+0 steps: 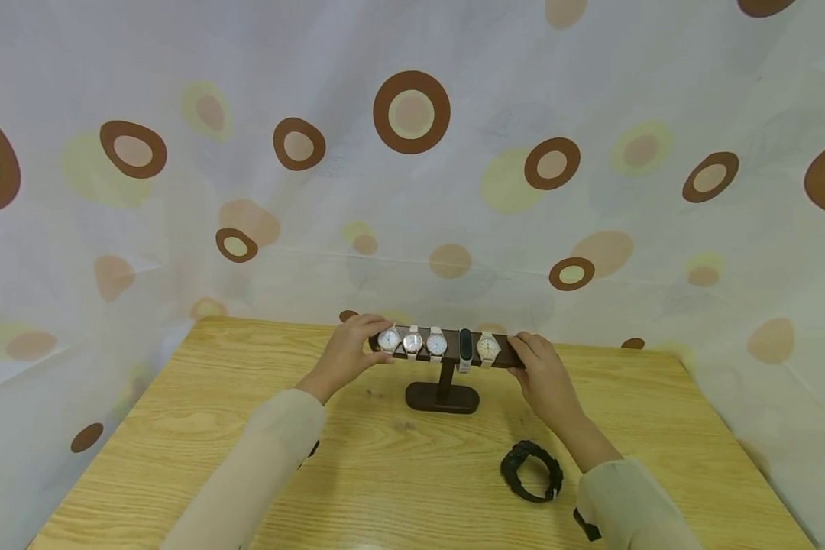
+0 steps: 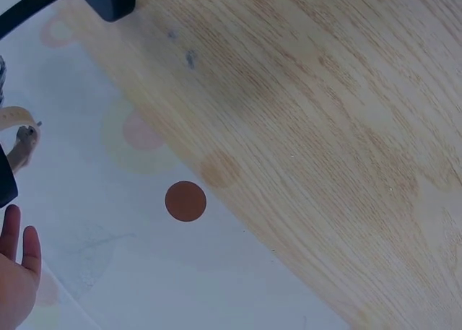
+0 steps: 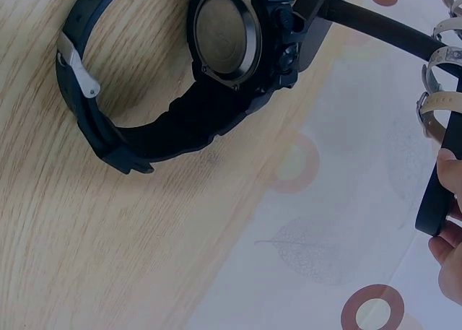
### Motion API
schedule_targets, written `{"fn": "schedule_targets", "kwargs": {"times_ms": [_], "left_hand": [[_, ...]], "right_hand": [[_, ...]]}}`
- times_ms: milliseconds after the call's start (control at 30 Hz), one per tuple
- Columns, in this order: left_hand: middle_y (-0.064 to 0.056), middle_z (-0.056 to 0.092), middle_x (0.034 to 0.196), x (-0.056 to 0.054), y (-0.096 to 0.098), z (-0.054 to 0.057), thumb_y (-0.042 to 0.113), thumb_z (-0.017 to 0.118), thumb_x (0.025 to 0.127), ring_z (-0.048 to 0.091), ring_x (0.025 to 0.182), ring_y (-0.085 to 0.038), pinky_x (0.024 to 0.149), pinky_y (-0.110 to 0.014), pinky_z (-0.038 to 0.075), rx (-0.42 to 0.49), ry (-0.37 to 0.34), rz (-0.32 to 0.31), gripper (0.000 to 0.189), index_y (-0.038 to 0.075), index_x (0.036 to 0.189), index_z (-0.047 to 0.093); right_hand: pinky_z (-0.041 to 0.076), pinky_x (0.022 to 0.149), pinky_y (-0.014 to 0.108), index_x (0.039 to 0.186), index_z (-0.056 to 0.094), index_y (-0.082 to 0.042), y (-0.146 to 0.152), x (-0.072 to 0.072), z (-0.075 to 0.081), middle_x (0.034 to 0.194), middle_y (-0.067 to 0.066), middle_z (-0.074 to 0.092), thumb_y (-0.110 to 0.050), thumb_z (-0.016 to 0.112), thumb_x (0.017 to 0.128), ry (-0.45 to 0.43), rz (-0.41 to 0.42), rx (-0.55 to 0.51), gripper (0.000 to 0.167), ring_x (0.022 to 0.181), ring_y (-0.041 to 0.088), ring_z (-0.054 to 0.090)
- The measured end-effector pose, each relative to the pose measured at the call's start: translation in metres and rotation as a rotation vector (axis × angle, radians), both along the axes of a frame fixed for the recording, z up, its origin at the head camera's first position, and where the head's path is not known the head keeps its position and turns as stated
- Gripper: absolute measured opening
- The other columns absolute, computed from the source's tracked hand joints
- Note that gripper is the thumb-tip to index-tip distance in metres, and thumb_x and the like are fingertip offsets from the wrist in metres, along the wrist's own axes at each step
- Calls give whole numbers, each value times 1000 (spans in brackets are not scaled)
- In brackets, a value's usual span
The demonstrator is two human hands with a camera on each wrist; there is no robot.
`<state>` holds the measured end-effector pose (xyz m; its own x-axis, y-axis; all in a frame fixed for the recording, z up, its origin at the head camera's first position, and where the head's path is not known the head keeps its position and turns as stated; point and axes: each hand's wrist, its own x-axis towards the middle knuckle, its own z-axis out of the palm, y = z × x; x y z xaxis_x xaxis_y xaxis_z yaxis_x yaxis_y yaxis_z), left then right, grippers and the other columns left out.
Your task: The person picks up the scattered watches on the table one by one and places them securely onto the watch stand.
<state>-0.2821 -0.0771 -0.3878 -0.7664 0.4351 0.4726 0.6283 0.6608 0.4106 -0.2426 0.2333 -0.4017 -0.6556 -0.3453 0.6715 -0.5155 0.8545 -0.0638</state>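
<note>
A dark brown watch stand point(image 1: 452, 346) carries several wristwatches along its crossbar. My left hand point(image 1: 344, 353) grips the bar's left end, thumb low and fingers over the top. At the right end my right hand point(image 1: 545, 378) holds the bar; the right wrist view shows the thumb and fingers around that end. A pale-strapped watch point(image 1: 388, 340) sits closest to the left hand, and a cream-faced watch point(image 1: 488, 347) closest to the right. Between them are more white-strapped watches and a dark-screened fitness band point(image 1: 465, 345). The stand's oval base point(image 1: 426, 397) is on the table.
A chunky black watch point(image 1: 518, 456) lies on the wooden table point(image 1: 399, 481), near the right forearm. In the right wrist view its metal back point(image 3: 228, 34) and buckle point(image 3: 79, 66) show. Behind the table's far edge hangs a white sheet point(image 1: 357, 191) with brown and yellow spots.
</note>
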Motion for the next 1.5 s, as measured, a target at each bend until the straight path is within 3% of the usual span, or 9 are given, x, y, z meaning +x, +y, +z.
{"fn": "schedule_targets", "kwargs": {"times_ms": [533, 767, 867, 1067, 1233, 1333, 1500], "left_hand": [[-16, 56, 127, 2, -3, -3, 25, 73, 77, 52, 118, -33, 99, -45, 45, -33, -62, 36, 57, 2, 127, 56], [-17, 53, 132, 3, -4, -4, 30, 73, 76, 48, 123, -34, 102, -47, 42, -29, -125, 65, 65, 3, 131, 51], [-16, 53, 131, 5, -6, -5, 33, 74, 74, 49, 121, -34, 101, -48, 43, -24, -70, 65, 69, 3, 132, 50], [-19, 53, 125, 12, -9, -8, 32, 79, 70, 52, 114, -33, 96, -48, 46, 36, 152, 61, 70, 2, 128, 53], [-20, 51, 127, 17, -5, -16, 27, 80, 71, 51, 115, -34, 97, -50, 45, 109, 223, 85, 69, 2, 129, 52], [-20, 48, 129, 24, -2, -25, 23, 81, 71, 49, 118, -36, 99, -50, 43, 150, 200, 95, 71, 1, 131, 49], [-18, 44, 133, 36, 1, -42, 21, 79, 73, 44, 123, -35, 104, -49, 40, 200, 24, 130, 79, 3, 138, 39]], "right_hand": [[50, 88, 47, 114, 58, 10, -2, 1, -7, 112, 24, 57, 6, 75, 69, 12, -2, -19, 49, 105, 38, 54], [49, 89, 51, 115, 58, 9, 1, 6, -12, 120, 28, 54, 11, 74, 68, 18, 25, -50, 50, 112, 41, 50], [47, 92, 53, 117, 57, 8, 4, 9, -14, 124, 27, 52, 11, 74, 68, 43, 24, -66, 51, 116, 42, 47], [45, 86, 54, 117, 57, 8, 10, 19, -15, 124, 29, 50, 15, 72, 66, 181, 46, -157, 54, 112, 44, 48], [42, 83, 55, 118, 57, 6, 11, 34, -18, 121, 30, 51, 13, 65, 71, 203, 78, -250, 48, 107, 46, 48], [43, 82, 57, 116, 58, 6, 11, 44, -25, 117, 30, 53, 11, 66, 70, 179, 64, -258, 46, 105, 46, 50], [48, 78, 56, 108, 59, 8, 9, 61, -41, 108, 28, 57, 10, 71, 67, 94, -19, -236, 42, 97, 44, 54]]}}
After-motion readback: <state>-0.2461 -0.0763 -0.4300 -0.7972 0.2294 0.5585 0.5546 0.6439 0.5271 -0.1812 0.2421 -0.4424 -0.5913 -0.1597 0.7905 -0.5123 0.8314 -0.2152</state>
